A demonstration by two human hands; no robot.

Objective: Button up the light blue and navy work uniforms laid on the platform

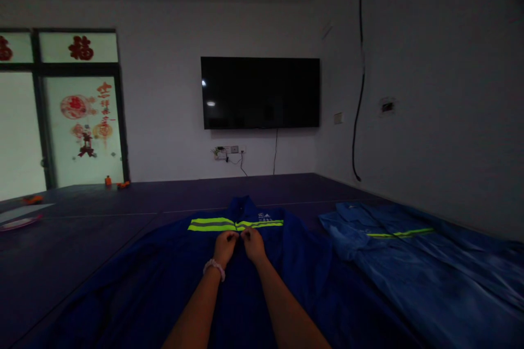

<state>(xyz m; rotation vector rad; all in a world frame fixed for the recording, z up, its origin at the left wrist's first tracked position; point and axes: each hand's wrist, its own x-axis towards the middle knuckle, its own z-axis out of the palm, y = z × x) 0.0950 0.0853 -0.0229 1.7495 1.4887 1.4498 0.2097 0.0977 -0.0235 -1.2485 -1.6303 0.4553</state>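
A dark blue work jacket (184, 272) lies spread out in front of me, collar pointing away. Yellow-green reflective strips (210, 224) with a grey middle band cross its chest, and white print sits above the right-hand strip. My left hand (225, 248), with a pale scrunchie (214, 268) on its wrist, pinches the jacket's front edge at the middle. Close beside it, my right hand (252, 244) pinches the same front opening just below the strips. Both hands have curled fingers; whether a button or zip is between them is too dark to tell.
To the right lies a lighter blue jacket (393, 251) with a yellow-green strip. A pink-rimmed plate (20, 223) and small orange objects (123, 185) lie on the dark surface (135, 196) at left. A television (262, 92) hangs on the far wall; a black cable (361, 82) dangles at right.
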